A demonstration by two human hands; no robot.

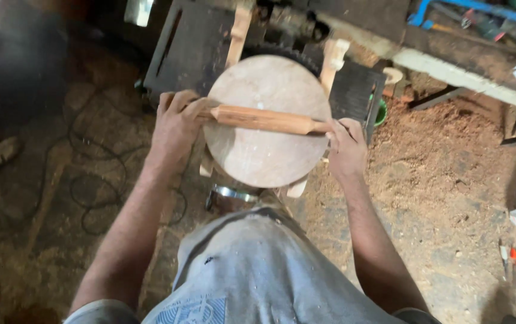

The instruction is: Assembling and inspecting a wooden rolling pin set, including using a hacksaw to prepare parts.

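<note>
A: Left hand (177,123)?

B: Fingers curled down over the left end of a wooden rolling pin (264,119), wrapped close, knuckles up. Thumb side hidden; grip looks full.

A: Right hand (346,147)?

B: At the pin's right end, on the narrow turned handle. Fingers bent in around it, nearly closed. Fingertips partly hidden, so exact contact is hard to read.

A: Where does the pin lie?

B: Flat across a round wooden board (267,120), a little far of its middle, running left to right with the right end slightly nearer. Both ends reach the board's rim.

A: What's under the board?

B: Pale wooden legs (333,60) stick out at the far side, and one at the near edge. Dark table saw top (192,48) behind, toothed blade edge just showing past the board's far rim.

A: Surroundings?

B: Sawdust (444,144) heaped on the ground at right. Black cable (90,180) looped on the floor at left. Blue metal frame (480,15) far right.
</note>
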